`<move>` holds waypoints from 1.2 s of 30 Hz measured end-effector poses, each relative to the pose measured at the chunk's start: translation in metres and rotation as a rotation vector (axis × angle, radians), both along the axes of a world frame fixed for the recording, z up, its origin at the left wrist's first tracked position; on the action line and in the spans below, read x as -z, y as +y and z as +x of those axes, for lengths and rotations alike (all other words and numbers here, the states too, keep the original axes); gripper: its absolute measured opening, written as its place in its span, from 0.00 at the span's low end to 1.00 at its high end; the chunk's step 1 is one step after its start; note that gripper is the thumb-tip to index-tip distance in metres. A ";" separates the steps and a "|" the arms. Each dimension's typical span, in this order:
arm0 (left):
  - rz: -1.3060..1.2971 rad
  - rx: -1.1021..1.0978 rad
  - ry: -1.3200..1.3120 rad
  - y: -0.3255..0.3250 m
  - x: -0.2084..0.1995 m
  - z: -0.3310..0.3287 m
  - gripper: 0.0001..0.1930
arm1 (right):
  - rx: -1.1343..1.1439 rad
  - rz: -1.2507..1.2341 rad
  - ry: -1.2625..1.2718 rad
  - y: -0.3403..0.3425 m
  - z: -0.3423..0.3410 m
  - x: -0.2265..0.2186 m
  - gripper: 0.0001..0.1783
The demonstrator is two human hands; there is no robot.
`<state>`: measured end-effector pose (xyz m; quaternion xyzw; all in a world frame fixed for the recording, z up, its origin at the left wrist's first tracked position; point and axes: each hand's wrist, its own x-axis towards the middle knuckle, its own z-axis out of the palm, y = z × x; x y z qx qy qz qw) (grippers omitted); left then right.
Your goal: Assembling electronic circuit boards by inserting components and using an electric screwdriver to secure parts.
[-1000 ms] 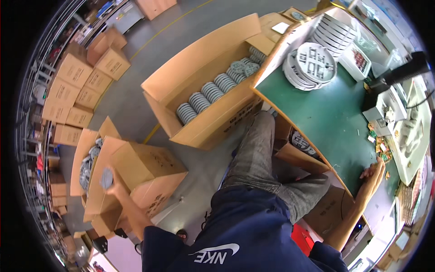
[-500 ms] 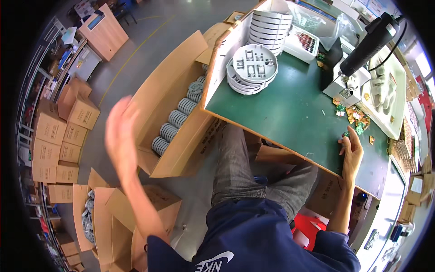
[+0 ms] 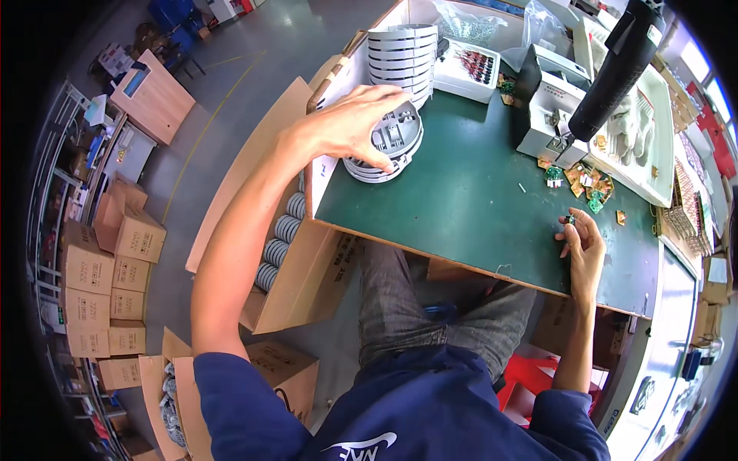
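My left hand (image 3: pixel 346 127) reaches over the short stack at the bench's left side. Its thumb and fingers span the top round grey plastic housing (image 3: pixel 397 134), which has molded slots inside; more such housings (image 3: pixel 377 175) lie beneath it. Behind rises a taller stack of the same housings (image 3: pixel 401 58). Over the bench's right part, my right hand (image 3: pixel 584 244) pinches a small dark-and-green piece (image 3: pixel 570 220) between thumb and fingertips; it looks like a little circuit board. Beyond it lies a scatter of small orange and green circuit boards (image 3: pixel 588 184).
A black cylindrical tool (image 3: pixel 619 69) stands over a white box-shaped fixture (image 3: pixel 552 115). A white tray (image 3: pixel 467 88) of red-and-black parts sits at the back, a pale tray (image 3: pixel 653 184) at right. Left of the green bench (image 3: pixel 453 207), an open carton (image 3: pixel 296 300) holds rows of housings.
My left hand has moved from above the carton onto the short stack and taken hold of its top housing. My right hand has lifted slightly with the small piece. The view has shifted.
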<state>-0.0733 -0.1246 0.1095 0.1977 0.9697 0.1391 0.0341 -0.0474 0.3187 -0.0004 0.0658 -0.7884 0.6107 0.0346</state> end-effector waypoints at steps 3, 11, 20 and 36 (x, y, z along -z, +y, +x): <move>0.036 -0.034 0.045 -0.001 -0.002 0.007 0.56 | 0.006 0.011 0.006 -0.002 0.000 -0.002 0.19; 0.087 0.213 0.177 0.042 -0.016 0.033 0.57 | 0.039 0.042 -0.005 -0.004 0.008 -0.008 0.18; -0.029 0.482 0.051 0.099 0.048 0.029 0.58 | 0.050 -0.022 0.017 -0.008 0.004 -0.007 0.17; 0.222 -0.094 0.151 0.154 0.086 0.033 0.60 | 0.012 -0.025 -0.019 -0.003 0.007 -0.002 0.18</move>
